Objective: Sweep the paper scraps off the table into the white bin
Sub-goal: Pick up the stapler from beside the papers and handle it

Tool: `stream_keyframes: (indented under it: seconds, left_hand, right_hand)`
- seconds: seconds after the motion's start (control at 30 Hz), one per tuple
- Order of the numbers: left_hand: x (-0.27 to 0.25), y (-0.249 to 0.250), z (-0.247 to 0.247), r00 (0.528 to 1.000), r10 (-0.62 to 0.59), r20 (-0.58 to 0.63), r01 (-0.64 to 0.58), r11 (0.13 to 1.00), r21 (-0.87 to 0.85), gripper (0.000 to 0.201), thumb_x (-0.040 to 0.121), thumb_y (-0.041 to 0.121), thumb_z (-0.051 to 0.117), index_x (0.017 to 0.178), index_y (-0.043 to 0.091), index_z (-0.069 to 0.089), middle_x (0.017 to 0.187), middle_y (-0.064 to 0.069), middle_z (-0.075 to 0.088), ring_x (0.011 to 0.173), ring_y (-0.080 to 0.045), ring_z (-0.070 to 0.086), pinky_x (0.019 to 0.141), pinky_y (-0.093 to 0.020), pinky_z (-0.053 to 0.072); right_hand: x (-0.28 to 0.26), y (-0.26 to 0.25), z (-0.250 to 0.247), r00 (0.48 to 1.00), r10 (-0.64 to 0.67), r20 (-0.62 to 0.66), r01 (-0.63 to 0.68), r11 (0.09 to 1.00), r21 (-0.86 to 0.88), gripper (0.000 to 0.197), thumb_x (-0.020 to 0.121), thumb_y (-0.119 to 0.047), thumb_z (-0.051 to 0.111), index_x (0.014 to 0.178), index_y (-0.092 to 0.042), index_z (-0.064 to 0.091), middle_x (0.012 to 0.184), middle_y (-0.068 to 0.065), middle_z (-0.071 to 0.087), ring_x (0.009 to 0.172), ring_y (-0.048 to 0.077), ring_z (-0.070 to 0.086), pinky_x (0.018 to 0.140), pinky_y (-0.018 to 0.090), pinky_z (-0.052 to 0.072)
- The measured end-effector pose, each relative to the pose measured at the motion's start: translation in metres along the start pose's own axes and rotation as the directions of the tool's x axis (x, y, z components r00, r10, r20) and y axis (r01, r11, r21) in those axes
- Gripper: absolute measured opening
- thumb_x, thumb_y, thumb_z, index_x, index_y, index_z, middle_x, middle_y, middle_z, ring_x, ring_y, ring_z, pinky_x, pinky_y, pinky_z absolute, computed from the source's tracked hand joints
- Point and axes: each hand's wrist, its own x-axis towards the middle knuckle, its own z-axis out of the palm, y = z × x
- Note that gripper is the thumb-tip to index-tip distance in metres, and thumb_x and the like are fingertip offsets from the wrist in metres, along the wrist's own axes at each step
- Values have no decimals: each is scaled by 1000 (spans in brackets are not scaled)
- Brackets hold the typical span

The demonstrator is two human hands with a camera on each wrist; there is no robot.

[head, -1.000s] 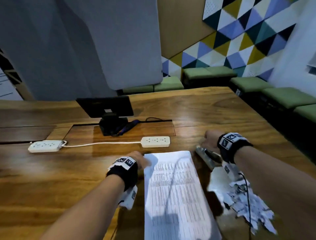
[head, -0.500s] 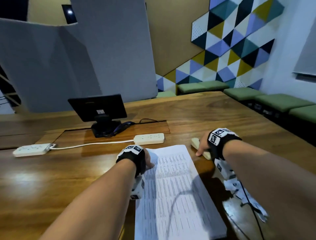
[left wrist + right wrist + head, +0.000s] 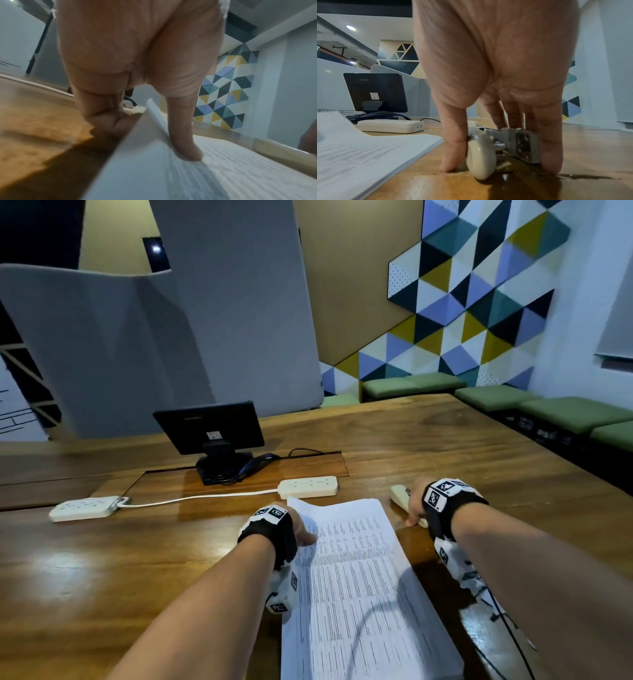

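A thick stack of printed paper (image 3: pixel 356 577) lies on the wooden table (image 3: pixel 102 577) in front of me. My left hand (image 3: pixel 305 530) pinches the stack's left edge, thumb (image 3: pixel 187 151) on top and curled fingers (image 3: pixel 106 121) beneath, so the corner is lifted. My right hand (image 3: pixel 412 508) grips a cream stapler (image 3: pixel 399 496) lying on its side just right of the stack. In the right wrist view the thumb (image 3: pixel 452 148) and fingers (image 3: pixel 551 148) flank the stapler (image 3: pixel 481 155), their tips on the wood. My right forearm hides the paper scraps. No white bin is in view.
Two white power strips (image 3: pixel 308 486) (image 3: pixel 84 508), joined by a cable, lie across the table beyond my hands. A black monitor (image 3: pixel 209 428) stands behind them, with grey partitions at the back. Green benches (image 3: pixel 575 414) run along the table's right side.
The head view has tilted upward. The scrap pile seen at the lower right is now behind my right forearm. My left thumb has slid onto the stack. My right hand stays on the stapler.
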Motion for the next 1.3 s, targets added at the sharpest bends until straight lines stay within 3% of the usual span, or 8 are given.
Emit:
stream_keyframes:
  seconds: [0.23,0.53,0.6,0.77,0.87,0.97,1.13,1.3]
  left_hand:
    - [3,7,3,999,33,0,-33,999,-2,61,83,54,65,127,12,63,129,-5,65,108,-23,61,95,-30,47]
    - [7,8,10,998,-23,-54,10,973,-229,56,80,44,73,124,10,64,127,-6,68,113,-22,64,98,-30,51]
    - [7,2,15,996,-74,-50,53,943,-327,58,77,45,75,122,9,63,120,-5,70,106,-21,66,95,-30,54]
    - [17,-7,25,996,-65,-56,7,717,-697,42,67,14,83,106,8,68,100,-10,72,94,-24,70,86,-34,58]
    - [26,-10,38,1000,-12,-23,-16,400,-916,41,74,-6,70,114,6,64,99,-8,71,92,-24,71,88,-38,60]
    - [29,-14,47,990,19,-140,-140,255,-957,39,81,7,70,120,9,66,107,-12,75,89,-27,73,87,-36,58]
    - [23,-15,48,949,57,-309,-314,202,-928,30,93,27,58,115,12,70,110,-4,75,102,-24,69,100,-47,52]
    - [20,-11,50,900,103,-425,-437,199,-877,28,89,34,55,112,25,68,110,3,76,106,-20,70,99,-47,52]
  right_hand:
    - [6,-3,2,999,-37,-1,37,999,-38,77,69,-44,88,135,-14,63,123,8,74,110,31,70,97,39,55]
    - [-13,1,4,996,-20,-85,34,985,167,9,92,-18,67,94,-11,62,42,-6,64,60,15,61,78,32,51]
    - [-15,1,6,996,-22,-89,37,984,172,15,89,-15,71,102,-8,72,60,-1,74,67,19,68,79,32,55]
    - [-27,3,8,988,-52,-146,81,978,194,19,97,-22,57,106,-10,69,98,12,67,85,29,62,82,34,54]
    - [-30,11,1,989,-20,-147,69,939,337,12,94,-17,66,98,-6,69,90,11,67,82,29,66,68,29,52]
    - [-35,12,-6,991,6,-131,93,675,732,20,95,-14,71,93,0,57,77,9,62,62,20,60,47,24,45]
    - [-40,-13,-9,925,-229,-305,295,-75,953,46,93,5,67,133,5,46,113,19,66,91,26,67,66,30,62]
    - [-64,-47,-27,769,-408,-492,415,-267,870,67,78,-6,76,139,-7,49,123,13,68,121,29,63,105,45,51]
